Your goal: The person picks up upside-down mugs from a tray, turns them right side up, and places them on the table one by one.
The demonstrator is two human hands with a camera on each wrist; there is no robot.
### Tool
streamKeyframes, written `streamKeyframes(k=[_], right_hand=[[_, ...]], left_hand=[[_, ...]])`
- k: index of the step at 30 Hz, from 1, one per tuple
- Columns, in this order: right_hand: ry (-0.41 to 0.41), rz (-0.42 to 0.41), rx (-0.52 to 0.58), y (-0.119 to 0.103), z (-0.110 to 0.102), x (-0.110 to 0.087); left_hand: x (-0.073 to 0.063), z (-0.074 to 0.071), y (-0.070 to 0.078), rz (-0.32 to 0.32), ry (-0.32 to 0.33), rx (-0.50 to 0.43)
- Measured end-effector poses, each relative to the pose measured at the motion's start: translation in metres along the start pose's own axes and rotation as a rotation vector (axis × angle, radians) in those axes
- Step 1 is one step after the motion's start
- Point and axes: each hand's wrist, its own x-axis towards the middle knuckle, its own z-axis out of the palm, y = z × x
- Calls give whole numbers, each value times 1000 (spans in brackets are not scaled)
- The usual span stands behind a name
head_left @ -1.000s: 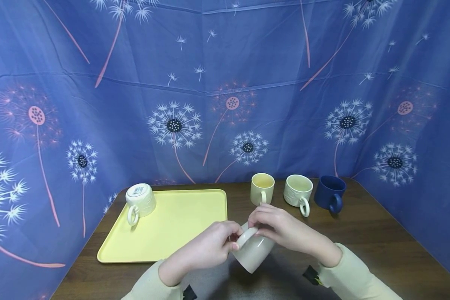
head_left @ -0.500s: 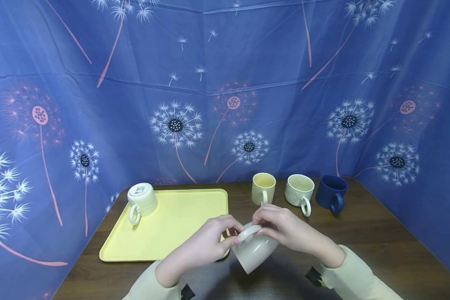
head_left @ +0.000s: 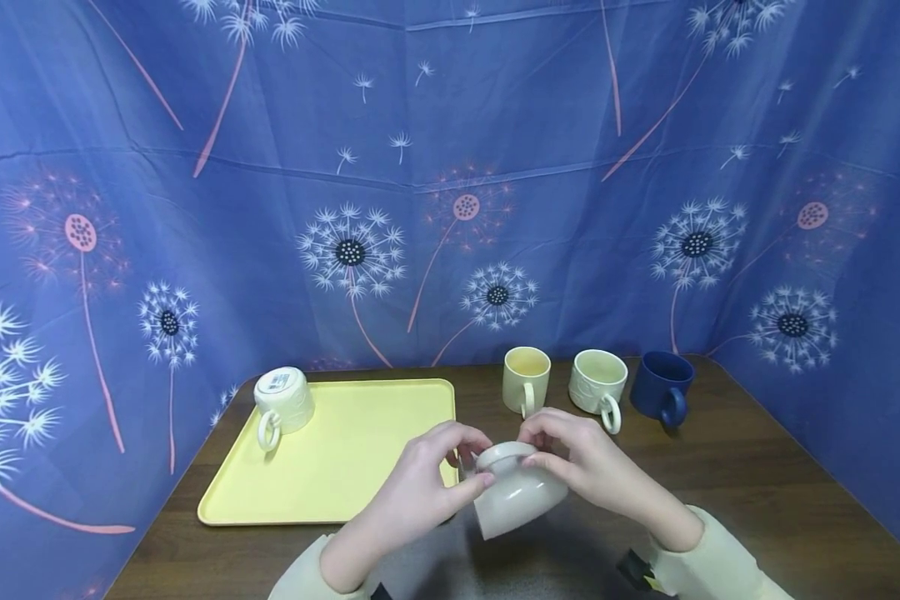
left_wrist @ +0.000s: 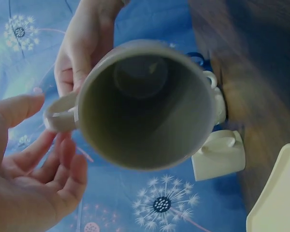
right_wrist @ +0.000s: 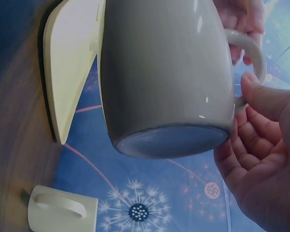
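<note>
A glossy greyish-white mug (head_left: 521, 497) is held on its side above the table's front part, its mouth to the left and its handle (left_wrist: 62, 113) on top. My right hand (head_left: 592, 462) pinches the handle's end near the base, thumb against it in the right wrist view. Around the handle's other end is my left hand (head_left: 420, 483); its thumb (left_wrist: 26, 107) stands apart from the handle and its fingertips lie just beside it. The left wrist view looks into the mug's dark inside.
A yellow tray (head_left: 330, 467) lies on the left, with an upturned cream mug (head_left: 288, 404) at its back left corner. Along the back of the brown table (head_left: 757, 483) stand a pale yellow mug (head_left: 525, 383), a cream embossed mug (head_left: 592, 392) and a navy mug (head_left: 656, 392). A blue curtain (head_left: 420, 208) rises behind.
The mug has turned so its base swings up to the right and it lies flatter. My left fingers have spread off the handle, while my right hand keeps its pinch and shifts slightly right.
</note>
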Motion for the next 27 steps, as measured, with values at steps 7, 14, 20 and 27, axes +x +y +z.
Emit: streamKeyframes(k=[7,14,20,27], right_hand=[[103,102,-33,-4,4,-3],[152,138,-45,-2,9,-6],[171,137,-53,1,12,-8],[188,169,-53,1,15,-10]], left_hand=[[1,15,-5,75,203,59],[6,24,-13,118,254,37],[7,27,-18,103,248,44],[7,31,-25,137,271,29]])
